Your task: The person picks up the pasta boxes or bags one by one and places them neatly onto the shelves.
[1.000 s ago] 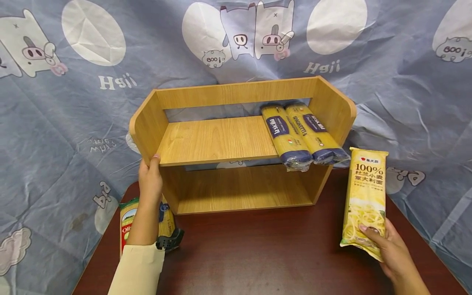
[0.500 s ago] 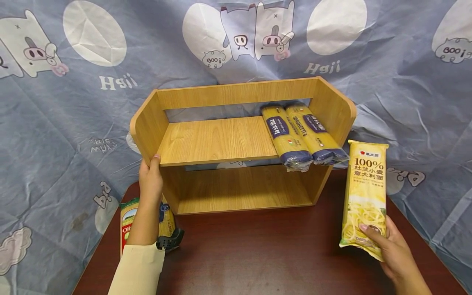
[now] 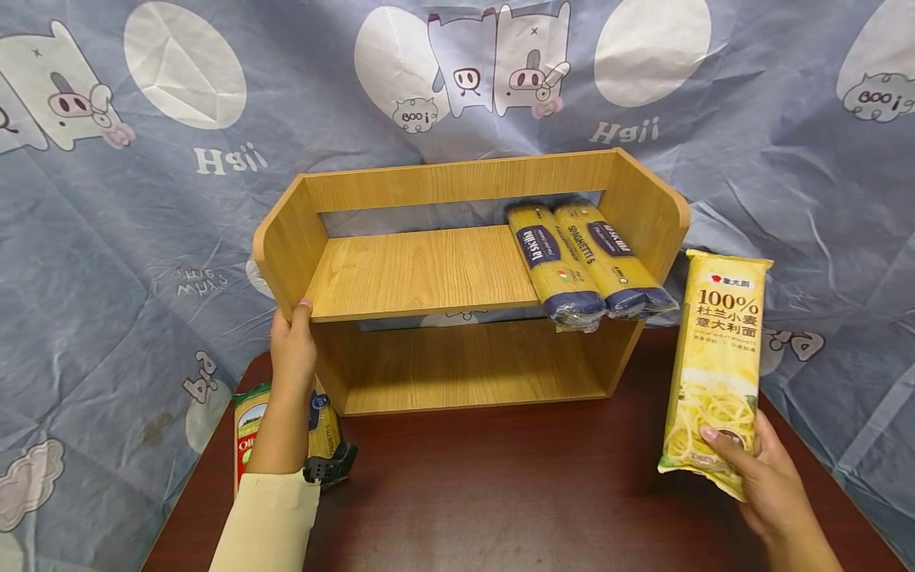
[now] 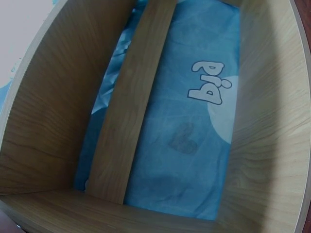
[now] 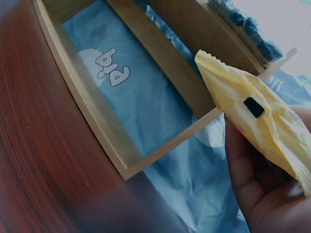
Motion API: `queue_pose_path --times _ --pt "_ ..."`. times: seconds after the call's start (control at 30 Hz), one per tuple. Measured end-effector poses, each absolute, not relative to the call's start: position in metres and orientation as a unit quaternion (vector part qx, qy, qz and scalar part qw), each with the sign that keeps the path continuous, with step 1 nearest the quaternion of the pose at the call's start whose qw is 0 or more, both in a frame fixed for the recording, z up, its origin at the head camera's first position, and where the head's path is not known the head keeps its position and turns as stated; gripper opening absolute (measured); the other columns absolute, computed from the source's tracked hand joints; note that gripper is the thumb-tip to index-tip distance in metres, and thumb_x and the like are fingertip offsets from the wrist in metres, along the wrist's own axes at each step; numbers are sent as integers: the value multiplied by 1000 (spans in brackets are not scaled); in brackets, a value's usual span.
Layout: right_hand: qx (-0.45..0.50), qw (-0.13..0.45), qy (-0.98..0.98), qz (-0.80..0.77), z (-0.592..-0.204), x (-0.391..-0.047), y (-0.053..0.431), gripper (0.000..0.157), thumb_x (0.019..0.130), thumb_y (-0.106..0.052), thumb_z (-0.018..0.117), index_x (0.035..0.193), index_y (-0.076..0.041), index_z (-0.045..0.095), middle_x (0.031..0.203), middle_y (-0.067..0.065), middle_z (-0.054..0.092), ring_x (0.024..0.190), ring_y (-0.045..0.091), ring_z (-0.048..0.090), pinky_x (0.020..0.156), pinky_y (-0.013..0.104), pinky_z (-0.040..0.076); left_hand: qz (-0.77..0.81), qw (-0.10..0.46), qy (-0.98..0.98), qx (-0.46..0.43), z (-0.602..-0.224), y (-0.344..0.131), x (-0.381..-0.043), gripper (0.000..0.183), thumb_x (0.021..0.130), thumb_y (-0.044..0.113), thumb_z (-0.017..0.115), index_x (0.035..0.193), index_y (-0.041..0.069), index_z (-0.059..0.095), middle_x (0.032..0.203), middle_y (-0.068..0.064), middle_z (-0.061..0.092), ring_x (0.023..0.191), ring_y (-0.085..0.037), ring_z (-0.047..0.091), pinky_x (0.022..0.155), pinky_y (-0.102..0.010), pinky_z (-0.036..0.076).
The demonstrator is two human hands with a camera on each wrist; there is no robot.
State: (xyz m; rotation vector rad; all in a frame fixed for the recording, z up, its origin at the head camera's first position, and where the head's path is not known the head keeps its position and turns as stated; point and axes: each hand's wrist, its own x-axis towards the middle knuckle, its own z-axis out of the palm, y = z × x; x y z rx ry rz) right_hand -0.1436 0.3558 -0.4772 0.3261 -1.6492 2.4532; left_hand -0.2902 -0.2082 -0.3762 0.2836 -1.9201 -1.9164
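A two-tier wooden shelf (image 3: 415, 274) stands on the dark table. My left hand (image 3: 291, 357) grips the front edge of its left side panel, the thumb over the edge and the other fingers mostly hidden. In my right hand (image 3: 775, 477) is a yellow pasta packet (image 3: 718, 342), held upright by its lower end to the right of the shelf and apart from it. The right wrist view shows the same packet (image 5: 257, 109) end-on. Two spaghetti packs (image 3: 554, 266) lie side by side at the right of the upper tier, their ends jutting past its front edge.
More pasta packs, one red and green (image 3: 248, 421) and one yellow and blue (image 3: 323, 429), lie left of the shelf, partly behind my left arm. A patterned blue cloth (image 3: 457, 95) hangs behind. The dark red table (image 3: 486, 485) extends in front.
The pasta packet in my right hand has come up and tilted slightly, its top end now higher and further right. My left hand and the shelf stay in place.
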Motion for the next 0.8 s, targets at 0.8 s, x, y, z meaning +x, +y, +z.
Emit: queue_pose_path --times 0.8 --pt "156 115 -515 835 -446 -146 341 55 97 22 33 142 -9 37 111 4 74 92 17 76 66 35 61 -680 207 -695 104 -376 -209 -290 51 105 41 45 149 15 45 143 -12 52 132 -24 48 117 -42 33"
